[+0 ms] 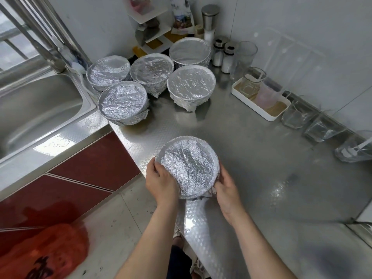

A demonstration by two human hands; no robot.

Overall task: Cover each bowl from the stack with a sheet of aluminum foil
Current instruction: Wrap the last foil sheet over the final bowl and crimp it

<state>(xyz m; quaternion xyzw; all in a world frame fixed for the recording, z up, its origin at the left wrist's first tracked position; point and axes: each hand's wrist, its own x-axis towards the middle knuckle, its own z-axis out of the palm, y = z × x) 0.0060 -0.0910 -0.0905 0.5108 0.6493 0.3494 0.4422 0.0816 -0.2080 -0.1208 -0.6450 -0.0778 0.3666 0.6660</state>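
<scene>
While 5 wrapped bowls (pixel 153 77) sit behind, left hand (pixel 161 183) and right hand (pixel 226 188) clasp 1 foil-covered bowl (pixel 188 167) — fingers curled.

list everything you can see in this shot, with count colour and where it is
foil-covered bowl in hand: 1, silver, near counter edge, gripped on both sides
other foil-covered bowls: 5, silver, clustered at the back left of the counter
counter: 1, steel, fills the right side
sink: 1, steel, left
cabinet fronts: dark red, below the sink
white tray: 1, right of the bowls, holding glasses
loose glasses: several, clear, along the right wall
shakers: 2, clear with white contents, back wall
steel canister: 1, back corner
corner shelf: 1, white, back corner
red bag: 1, bottom left
left hand: on the bowl's left side
right hand: on the bowl's right side
</scene>
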